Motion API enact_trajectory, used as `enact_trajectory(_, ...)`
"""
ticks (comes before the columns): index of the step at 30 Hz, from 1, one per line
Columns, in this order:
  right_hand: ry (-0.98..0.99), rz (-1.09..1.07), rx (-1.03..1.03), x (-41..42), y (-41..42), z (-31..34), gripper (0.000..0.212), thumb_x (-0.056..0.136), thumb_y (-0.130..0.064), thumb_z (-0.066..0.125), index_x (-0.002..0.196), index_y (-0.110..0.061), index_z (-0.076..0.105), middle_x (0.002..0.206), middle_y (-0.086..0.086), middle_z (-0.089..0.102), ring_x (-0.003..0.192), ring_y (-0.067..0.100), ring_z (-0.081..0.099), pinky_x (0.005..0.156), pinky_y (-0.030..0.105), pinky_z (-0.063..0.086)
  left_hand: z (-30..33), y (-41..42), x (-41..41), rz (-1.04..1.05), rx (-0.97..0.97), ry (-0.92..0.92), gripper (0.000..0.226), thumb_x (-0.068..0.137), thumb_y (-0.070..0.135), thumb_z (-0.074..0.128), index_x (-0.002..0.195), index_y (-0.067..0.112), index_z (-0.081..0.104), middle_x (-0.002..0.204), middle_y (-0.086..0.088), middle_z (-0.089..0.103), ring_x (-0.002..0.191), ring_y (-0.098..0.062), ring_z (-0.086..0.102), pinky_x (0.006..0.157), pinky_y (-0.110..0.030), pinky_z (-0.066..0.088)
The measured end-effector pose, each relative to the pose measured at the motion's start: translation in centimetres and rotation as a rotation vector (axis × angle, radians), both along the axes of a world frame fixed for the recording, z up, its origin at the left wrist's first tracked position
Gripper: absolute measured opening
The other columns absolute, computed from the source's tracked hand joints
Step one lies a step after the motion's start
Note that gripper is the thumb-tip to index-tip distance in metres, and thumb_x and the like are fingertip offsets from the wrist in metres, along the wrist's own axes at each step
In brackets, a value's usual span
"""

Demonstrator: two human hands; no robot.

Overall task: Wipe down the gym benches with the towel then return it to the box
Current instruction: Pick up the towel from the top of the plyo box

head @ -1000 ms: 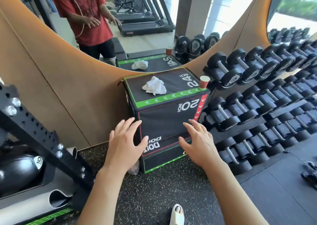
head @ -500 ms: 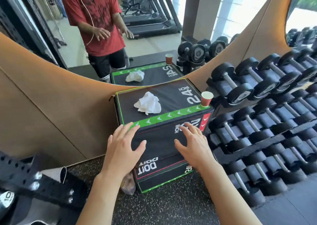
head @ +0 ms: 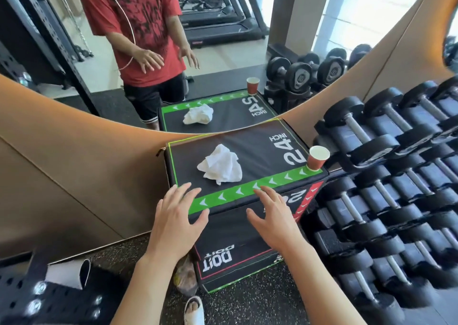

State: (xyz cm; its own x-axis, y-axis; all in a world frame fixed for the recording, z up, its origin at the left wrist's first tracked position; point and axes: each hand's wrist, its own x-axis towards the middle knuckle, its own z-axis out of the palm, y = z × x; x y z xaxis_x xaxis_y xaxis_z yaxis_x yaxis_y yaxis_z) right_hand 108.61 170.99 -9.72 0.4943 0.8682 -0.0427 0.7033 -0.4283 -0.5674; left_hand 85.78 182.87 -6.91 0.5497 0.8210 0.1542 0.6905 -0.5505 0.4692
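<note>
the towel [head: 220, 165] at centre frame is crumpled white cloth on the box [head: 247, 151], whose top looks like matt black vinyl. right of it, a paper cup [head: 318, 158]; rubbery matt dumbbells [head: 371, 138] with metal handles; speckled floor [head: 260, 302].

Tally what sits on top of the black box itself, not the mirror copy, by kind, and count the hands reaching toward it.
White towel: 1
Paper cup: 1
Hands, left hand and right hand, open, fingertips over the green edge strip of the box: 2
Total: 4
</note>
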Motion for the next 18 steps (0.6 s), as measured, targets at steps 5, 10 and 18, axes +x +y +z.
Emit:
enact_trajectory(5, 0.02, -0.035, -0.014, -0.6, 6.8, -1.0, 0.063, 0.095, -0.047, 0.063, 0.153, -0.025, 0.047, 0.163, -0.005, 0.036, 0.151, 0.019, 0.031, 0.122, 0.041, 0.033, -1.2, 6.9, 0.1, -0.08, -0.011, 0.009, 0.055, 0.098, 0.047, 0.062, 0.149, 0.029, 0.053, 0.16, 0.007, 0.043, 0.154, -0.017, 0.028, 0.126, -0.042, 0.026)
enact_trajectory(10, 0.03, -0.053, -0.051, -1.9, 12.8, -2.1, 0.064, 0.094, -0.045, 0.065, 0.152, -0.026, 0.046, 0.163, -0.004, 0.035, 0.149, 0.021, 0.032, 0.121, 0.042, 0.033, -2.6, 13.1, 0.6, -0.154, -0.023, 0.031, 0.056, 0.098, 0.047, 0.063, 0.149, 0.027, 0.053, 0.16, 0.006, 0.044, 0.153, -0.02, 0.03, 0.125, -0.041, 0.027)
enact_trajectory(18, 0.0, -0.113, -0.083, -2.0, 18.3, -3.4, 0.064, 0.095, -0.047, 0.063, 0.153, -0.028, 0.043, 0.166, -0.005, 0.031, 0.15, 0.02, 0.03, 0.119, 0.033, 0.031, -6.6, 19.7, 1.3, -0.238, -0.091, 0.105, 0.058, 0.1, 0.052, 0.055, 0.153, 0.031, 0.047, 0.164, 0.009, 0.037, 0.156, -0.018, 0.024, 0.125, -0.037, 0.023)
